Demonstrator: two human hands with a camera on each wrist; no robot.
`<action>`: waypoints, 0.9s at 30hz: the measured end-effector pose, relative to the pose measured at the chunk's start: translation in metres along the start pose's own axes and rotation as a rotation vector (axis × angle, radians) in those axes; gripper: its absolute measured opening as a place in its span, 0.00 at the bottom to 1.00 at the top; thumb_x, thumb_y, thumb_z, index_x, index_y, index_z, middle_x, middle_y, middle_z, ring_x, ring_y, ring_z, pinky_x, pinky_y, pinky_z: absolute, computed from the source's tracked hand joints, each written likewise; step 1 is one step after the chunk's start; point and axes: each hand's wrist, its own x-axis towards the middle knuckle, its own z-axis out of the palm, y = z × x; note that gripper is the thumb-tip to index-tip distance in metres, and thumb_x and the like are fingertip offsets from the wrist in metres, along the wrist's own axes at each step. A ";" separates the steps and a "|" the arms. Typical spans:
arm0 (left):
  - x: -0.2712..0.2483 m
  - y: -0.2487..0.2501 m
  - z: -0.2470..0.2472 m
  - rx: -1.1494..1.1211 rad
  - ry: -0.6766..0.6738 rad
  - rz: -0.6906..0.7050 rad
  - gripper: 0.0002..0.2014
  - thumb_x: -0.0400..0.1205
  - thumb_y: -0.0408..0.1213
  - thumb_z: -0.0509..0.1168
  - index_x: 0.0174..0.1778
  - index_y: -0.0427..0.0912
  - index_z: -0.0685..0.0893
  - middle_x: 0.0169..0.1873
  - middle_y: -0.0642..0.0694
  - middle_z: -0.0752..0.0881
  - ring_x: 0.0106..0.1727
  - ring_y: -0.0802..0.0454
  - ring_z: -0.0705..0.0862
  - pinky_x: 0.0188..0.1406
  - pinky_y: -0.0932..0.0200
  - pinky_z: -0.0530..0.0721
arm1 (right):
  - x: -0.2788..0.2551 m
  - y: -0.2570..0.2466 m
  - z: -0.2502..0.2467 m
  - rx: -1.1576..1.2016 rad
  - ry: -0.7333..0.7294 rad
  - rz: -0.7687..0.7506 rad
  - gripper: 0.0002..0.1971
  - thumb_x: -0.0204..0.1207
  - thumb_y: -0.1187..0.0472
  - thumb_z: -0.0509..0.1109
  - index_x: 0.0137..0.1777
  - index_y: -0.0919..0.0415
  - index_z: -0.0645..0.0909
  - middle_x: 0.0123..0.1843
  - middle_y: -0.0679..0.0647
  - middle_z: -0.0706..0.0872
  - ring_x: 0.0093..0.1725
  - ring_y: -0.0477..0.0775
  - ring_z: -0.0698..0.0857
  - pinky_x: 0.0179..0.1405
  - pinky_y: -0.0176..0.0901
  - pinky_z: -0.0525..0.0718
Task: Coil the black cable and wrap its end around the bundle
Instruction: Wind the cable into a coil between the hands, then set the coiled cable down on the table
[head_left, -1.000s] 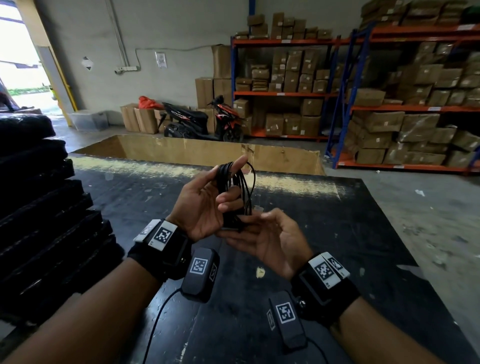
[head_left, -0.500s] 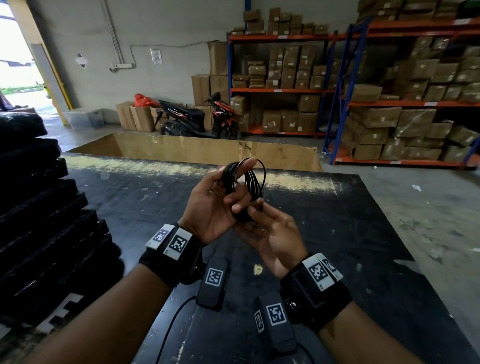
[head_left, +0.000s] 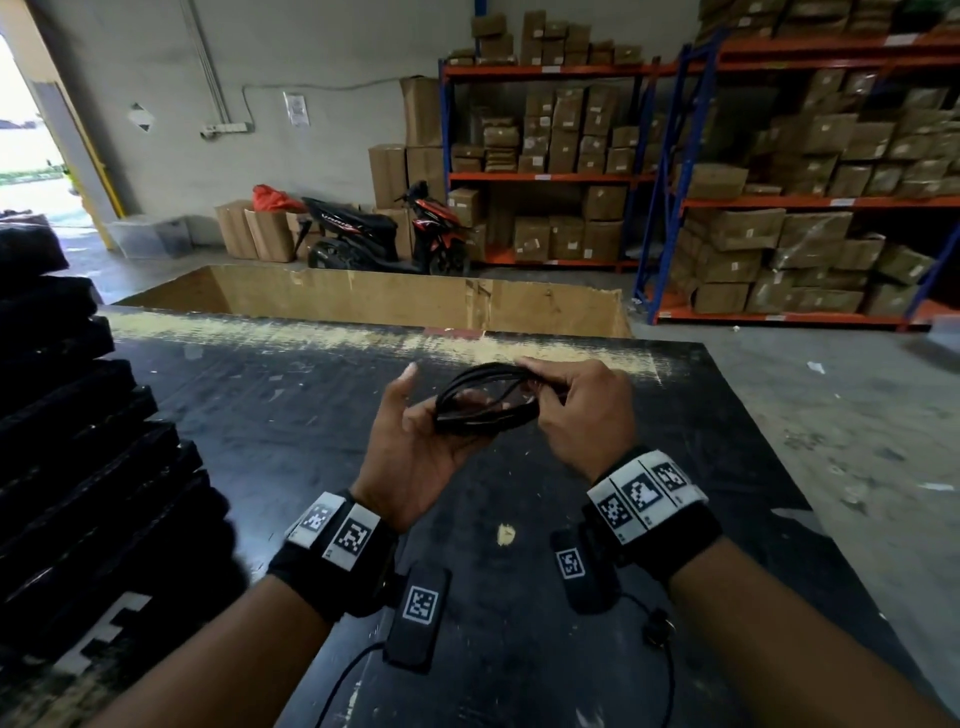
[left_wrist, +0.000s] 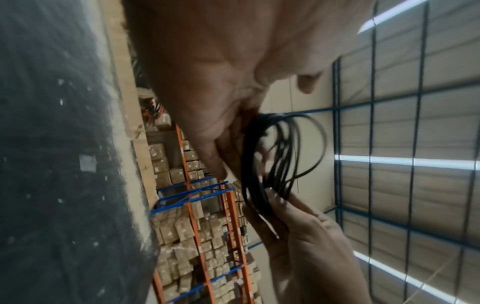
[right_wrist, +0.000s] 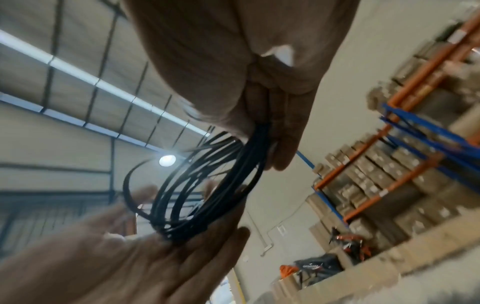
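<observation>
The black cable (head_left: 488, 420) is wound into a loose coil of several loops, held sideways above the black table (head_left: 260, 415). My right hand (head_left: 550, 395) pinches the coil's right end between thumb and curled fingers. My left hand (head_left: 421, 415) lies palm up under the left end, thumb straight up and fingers stretched out behind the loops. In the right wrist view the cable (right_wrist: 255, 156) runs from the right hand's fingers (right_wrist: 283, 144) down onto the left palm (right_wrist: 116, 257). In the left wrist view the cable (left_wrist: 249, 174) stands between both hands. No wrapped end shows.
A tall stack of black foam pads (head_left: 62, 415) stands at the table's left side. A big open cardboard box (head_left: 415, 301) sits just past the far edge. Behind it are a scooter (head_left: 384, 234) and orange-blue shelves (head_left: 779, 202) full of cartons. Bare floor lies to the right.
The coil stood upright in my left hand's grip; it now lies sideways. My right hand came up from below and took the coil's right end, and my left fingers straightened.
</observation>
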 end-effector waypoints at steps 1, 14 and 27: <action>-0.002 0.000 0.002 0.101 0.033 -0.026 0.38 0.83 0.68 0.56 0.64 0.33 0.87 0.66 0.31 0.87 0.73 0.34 0.83 0.78 0.40 0.73 | 0.001 0.000 -0.003 -0.078 -0.037 -0.041 0.20 0.73 0.73 0.69 0.62 0.58 0.91 0.54 0.56 0.95 0.49 0.52 0.94 0.56 0.37 0.90; 0.019 0.016 -0.012 0.996 -0.154 -0.174 0.16 0.83 0.20 0.67 0.67 0.31 0.82 0.51 0.36 0.90 0.45 0.53 0.93 0.49 0.60 0.91 | 0.001 0.018 -0.005 -0.414 -0.464 -0.356 0.19 0.82 0.66 0.68 0.71 0.54 0.86 0.49 0.55 0.95 0.47 0.58 0.91 0.52 0.46 0.86; 0.019 -0.006 -0.011 0.342 -0.156 -0.634 0.13 0.80 0.35 0.58 0.55 0.33 0.81 0.26 0.48 0.74 0.19 0.59 0.65 0.22 0.63 0.69 | -0.018 0.043 0.003 -0.418 -0.540 -0.701 0.22 0.65 0.76 0.76 0.60 0.61 0.90 0.43 0.58 0.93 0.41 0.62 0.90 0.38 0.50 0.90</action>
